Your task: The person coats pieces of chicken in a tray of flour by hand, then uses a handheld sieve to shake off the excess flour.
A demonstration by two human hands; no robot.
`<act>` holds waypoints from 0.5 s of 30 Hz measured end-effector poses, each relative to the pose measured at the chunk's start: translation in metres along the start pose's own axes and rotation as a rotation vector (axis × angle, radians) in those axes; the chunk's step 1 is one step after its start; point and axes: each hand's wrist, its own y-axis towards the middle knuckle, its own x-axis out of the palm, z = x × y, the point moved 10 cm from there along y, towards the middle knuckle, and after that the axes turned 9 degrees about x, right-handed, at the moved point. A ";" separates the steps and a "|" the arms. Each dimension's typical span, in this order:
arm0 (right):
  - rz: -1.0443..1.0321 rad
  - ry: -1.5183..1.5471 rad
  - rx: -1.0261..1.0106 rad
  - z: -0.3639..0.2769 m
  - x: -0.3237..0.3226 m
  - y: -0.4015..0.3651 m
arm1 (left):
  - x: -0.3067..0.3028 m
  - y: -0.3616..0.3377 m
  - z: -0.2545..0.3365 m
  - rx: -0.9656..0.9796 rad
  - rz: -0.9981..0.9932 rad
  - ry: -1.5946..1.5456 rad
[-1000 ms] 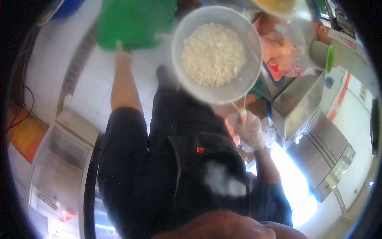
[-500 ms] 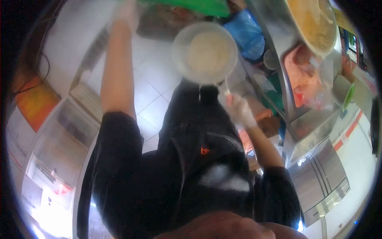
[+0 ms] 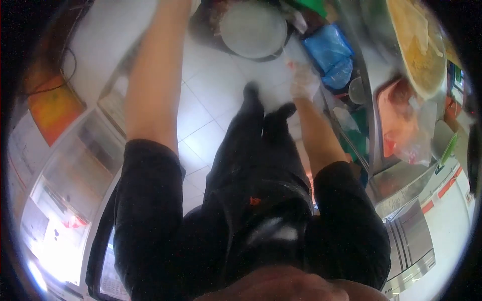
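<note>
My right hand (image 3: pixel 304 82), in a thin whitish glove, is closed around a thin handle with a small reddish part. The handle runs up to a round whitish bucket (image 3: pixel 253 31) at the top middle. The bucket is blurred, and I cannot make out its contents. It hangs over a dark tub (image 3: pixel 201 30), which shows partly around it with something brownish inside. My left forearm (image 3: pixel 158 70) reaches up past the top edge of the view, so that hand is out of sight.
Blue plastic bags (image 3: pixel 329 52) lie right of my right hand. On the metal counter (image 3: pixel 369 30) stand a large tub of yellowish food (image 3: pixel 420 62) and a reddish tray (image 3: pixel 394 118) with plastic bags. A glass-fronted cabinet (image 3: pixel 75 155) is at left. White floor tiles (image 3: pixel 201 118) lie below.
The bucket and my right hand have moved up and away from my body, over the dark tub. The pale contents seen before no longer show clearly. My left hand has left the view.
</note>
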 end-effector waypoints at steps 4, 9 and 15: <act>-0.141 -0.080 0.065 0.034 0.029 -0.022 | -0.002 -0.009 0.007 -0.003 0.042 0.006; -0.329 0.025 0.135 0.069 -0.060 -0.094 | -0.030 -0.004 -0.029 -0.058 0.002 -0.059; -0.518 0.321 0.600 0.223 -0.063 -0.303 | 0.096 0.042 -0.064 0.319 -0.834 0.605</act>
